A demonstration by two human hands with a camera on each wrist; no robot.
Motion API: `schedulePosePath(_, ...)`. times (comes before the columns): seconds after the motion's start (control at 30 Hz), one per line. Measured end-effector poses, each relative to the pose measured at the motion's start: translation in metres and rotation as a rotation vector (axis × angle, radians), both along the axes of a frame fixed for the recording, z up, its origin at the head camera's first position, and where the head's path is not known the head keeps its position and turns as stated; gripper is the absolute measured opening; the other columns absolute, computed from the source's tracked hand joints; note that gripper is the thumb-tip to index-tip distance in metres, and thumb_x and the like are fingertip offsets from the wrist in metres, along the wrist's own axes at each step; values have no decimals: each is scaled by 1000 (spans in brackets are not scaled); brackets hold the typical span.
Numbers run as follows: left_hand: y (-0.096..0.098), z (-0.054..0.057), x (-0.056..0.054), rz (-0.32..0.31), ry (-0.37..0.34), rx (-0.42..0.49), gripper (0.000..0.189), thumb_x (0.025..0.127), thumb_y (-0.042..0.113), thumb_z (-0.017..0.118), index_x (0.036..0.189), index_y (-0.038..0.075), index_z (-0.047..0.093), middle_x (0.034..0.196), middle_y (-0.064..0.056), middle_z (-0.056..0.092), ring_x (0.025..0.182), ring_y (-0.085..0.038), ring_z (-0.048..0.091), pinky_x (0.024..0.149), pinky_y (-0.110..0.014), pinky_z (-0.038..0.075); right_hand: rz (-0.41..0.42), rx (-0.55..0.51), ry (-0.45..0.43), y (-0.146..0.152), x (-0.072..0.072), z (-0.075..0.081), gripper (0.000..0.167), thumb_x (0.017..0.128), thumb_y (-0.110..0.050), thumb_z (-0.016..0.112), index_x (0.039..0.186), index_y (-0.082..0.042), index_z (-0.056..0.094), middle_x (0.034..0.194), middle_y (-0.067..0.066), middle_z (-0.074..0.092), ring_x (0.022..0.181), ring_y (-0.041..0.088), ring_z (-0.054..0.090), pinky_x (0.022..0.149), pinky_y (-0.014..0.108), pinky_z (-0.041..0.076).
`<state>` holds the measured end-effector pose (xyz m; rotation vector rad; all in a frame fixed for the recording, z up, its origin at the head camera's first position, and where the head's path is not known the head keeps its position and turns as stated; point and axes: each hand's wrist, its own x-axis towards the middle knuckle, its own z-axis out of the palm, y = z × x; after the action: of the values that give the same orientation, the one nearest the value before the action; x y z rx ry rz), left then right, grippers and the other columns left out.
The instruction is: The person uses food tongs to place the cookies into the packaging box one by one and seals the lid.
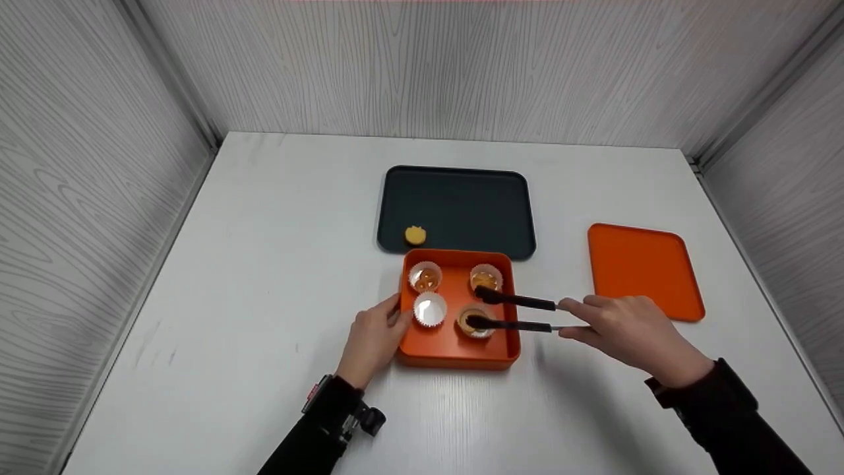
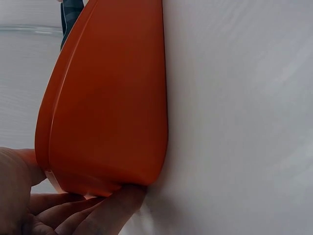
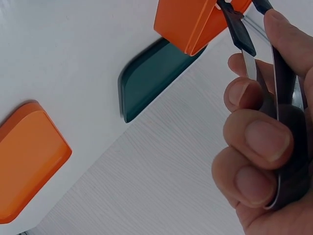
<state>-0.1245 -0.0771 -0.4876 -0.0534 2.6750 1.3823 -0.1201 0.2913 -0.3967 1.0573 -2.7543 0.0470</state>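
Note:
My left hand point(image 1: 372, 340) grips the left wall of an orange box point(image 1: 459, 361), the thumb at its rim in the left wrist view. My right hand point(image 1: 630, 333) holds black-tipped tongs point(image 1: 521, 302), with their arms spread apart over the box. The nearer tip overlaps a round tan cookie-like piece in the near right paper cup point(image 1: 476, 321); the other lies by the far right cup point(image 1: 486, 280), which contains yellowish pieces. Small orange-brown pieces sit in the far left cup point(image 1: 425, 276). The near left cup point(image 1: 430, 309) shows only its bare white inside.
Behind the box, right at its far rim, lies a dark green tray point(image 1: 461, 201) bearing one small yellow piece point(image 1: 415, 235). A flat orange tray point(image 1: 643, 270) lies to the right, beyond my right hand. Pale wood-grain panels point(image 1: 422, 72) wall the white table.

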Motion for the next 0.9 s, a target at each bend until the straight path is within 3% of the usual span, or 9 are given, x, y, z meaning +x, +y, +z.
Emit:
schedulePosePath(0.3, 0, 0, 0, 8, -7, -11, 50, 103, 27, 62, 146, 3, 55, 142, -16, 61, 132, -27, 58, 110, -43, 47, 18, -49, 52, 1, -2, 0, 39, 79, -33, 87, 113, -18, 76, 60, -9, 48, 45, 1, 27, 42, 16, 24)
schedulePosePath(0.47, 0, 0, 0, 12, -18, -14, 51, 102, 27, 63, 147, 3, 55, 142, -15, 61, 132, -26, 58, 110, -43, 47, 48, -91, 124, 1, -7, 1, 39, 79, -33, 87, 112, -15, 74, 59, -7, 48, 44, 3, 32, 42, 16, 23)
schedulePosePath(0.57, 1, 1, 0, 17, -38, -9, 52, 102, 27, 63, 147, 4, 54, 143, -14, 60, 133, -25, 58, 111, -42, 47, 54, -124, 157, 0, -11, 1, 38, 92, -47, 72, 111, -14, 74, 59, -5, 50, 44, 6, 40, 42, 16, 25)
schedulePosePath(0.67, 1, 2, 0, 21, -45, -10, 52, 102, 26, 63, 148, 4, 54, 144, -14, 60, 133, -25, 57, 111, -43, 46, 46, -149, 163, -2, -15, 2, 52, 100, -57, 51, 111, -12, 74, 61, -3, 55, 46, 9, 47, 41, 17, 28)
schedulePosePath(0.7, 2, 2, 0, 21, -46, -12, 51, 102, 26, 63, 148, 3, 54, 144, -14, 60, 133, -25, 57, 111, -43, 46, 40, -155, 160, -4, -17, 3, 51, 99, -57, 51, 111, -12, 74, 62, -2, 56, 47, 9, 48, 42, 17, 30)
schedulePosePath(0.8, 2, 2, -1, 20, -47, -15, 51, 102, 26, 63, 148, 4, 54, 143, -14, 60, 134, -25, 57, 111, -44, 46, 20, -162, 151, -8, -21, 5, 38, 92, -45, 72, 111, -11, 74, 64, -1, 59, 48, 11, 50, 42, 18, 33)
schedulePosePath(0.9, 1, 2, 0, 19, -42, -9, 51, 102, 26, 63, 147, 3, 54, 143, -14, 60, 134, -25, 57, 111, -44, 46, -9, -165, 139, -14, -25, 7, 36, 81, -30, 86, 110, -11, 74, 64, 0, 60, 48, 11, 50, 42, 19, 34)
